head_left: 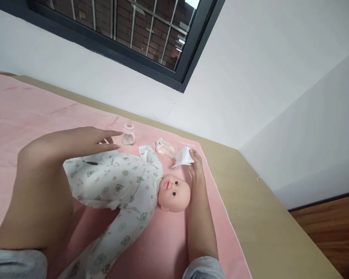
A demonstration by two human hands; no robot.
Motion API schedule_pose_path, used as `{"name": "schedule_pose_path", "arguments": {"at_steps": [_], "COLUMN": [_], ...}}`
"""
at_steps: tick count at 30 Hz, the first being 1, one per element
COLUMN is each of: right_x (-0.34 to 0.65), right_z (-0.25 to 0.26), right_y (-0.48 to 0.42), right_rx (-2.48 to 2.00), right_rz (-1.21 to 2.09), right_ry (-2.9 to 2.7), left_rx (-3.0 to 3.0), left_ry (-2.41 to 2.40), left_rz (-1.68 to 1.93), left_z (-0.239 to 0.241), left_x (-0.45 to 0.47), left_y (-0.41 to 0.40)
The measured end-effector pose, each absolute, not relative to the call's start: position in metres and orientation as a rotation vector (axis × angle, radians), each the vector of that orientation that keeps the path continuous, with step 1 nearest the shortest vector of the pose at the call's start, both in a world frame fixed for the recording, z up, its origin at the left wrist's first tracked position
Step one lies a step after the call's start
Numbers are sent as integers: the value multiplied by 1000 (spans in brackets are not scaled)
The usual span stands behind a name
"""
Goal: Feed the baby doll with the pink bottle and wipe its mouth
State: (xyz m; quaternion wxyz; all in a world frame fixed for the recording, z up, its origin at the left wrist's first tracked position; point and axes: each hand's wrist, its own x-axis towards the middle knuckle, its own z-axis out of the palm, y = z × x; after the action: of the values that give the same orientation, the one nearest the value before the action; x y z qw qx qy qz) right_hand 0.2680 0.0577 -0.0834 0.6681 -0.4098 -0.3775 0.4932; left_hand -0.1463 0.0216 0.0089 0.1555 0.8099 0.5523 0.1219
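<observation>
A baby doll (174, 192) in a white printed outfit (128, 182) lies on its back, head to the right. My left hand (97, 139) hovers over the outfit, fingers stretched and apart. Its index fingertip is right beside a small baby bottle (128, 135) with a pink collar, which stands upright; whether they touch I cannot tell. Past the doll's head, my right hand (196, 161) is closed on a folded white tissue (184, 157), pinched at its right side. Just left of the tissue lies a small clear packet (165, 147) with orange-tinted print.
A pink cloth (168, 244) covers most of the wooden tabletop (250, 217). Behind the table stands a white wall (215, 112) with a dark-framed, barred window (180, 79). A brown wooden surface (328, 228) shows at the lower right.
</observation>
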Motion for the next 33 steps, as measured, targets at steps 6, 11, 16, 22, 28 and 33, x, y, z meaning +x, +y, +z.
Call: {"name": "schedule_pose_path", "arguments": {"at_steps": [6, 11, 16, 22, 28, 33], "right_x": [268, 247, 213, 197, 192, 183], "right_z": [-61, -33, -5, 13, 11, 9], "right_y": [50, 36, 6, -18, -18, -20], "right_rx": [-943, -931, -840, -783, -764, -695], "right_rz": [1072, 998, 1076, 1016, 1063, 1150], "right_ry": [-961, -1191, -1425, -1450, -1411, -1631], "left_rx": [2529, 2699, 2508, 2286, 2352, 2376], "left_ry": [1407, 1249, 930, 679, 458, 350], "left_rz": [380, 646, 903, 851, 1183, 1244], "left_z": [23, 25, 14, 12, 19, 23], "left_x": [-125, -79, -28, -14, -16, -16], "left_y": [15, 13, 5, -4, -16, -25]}}
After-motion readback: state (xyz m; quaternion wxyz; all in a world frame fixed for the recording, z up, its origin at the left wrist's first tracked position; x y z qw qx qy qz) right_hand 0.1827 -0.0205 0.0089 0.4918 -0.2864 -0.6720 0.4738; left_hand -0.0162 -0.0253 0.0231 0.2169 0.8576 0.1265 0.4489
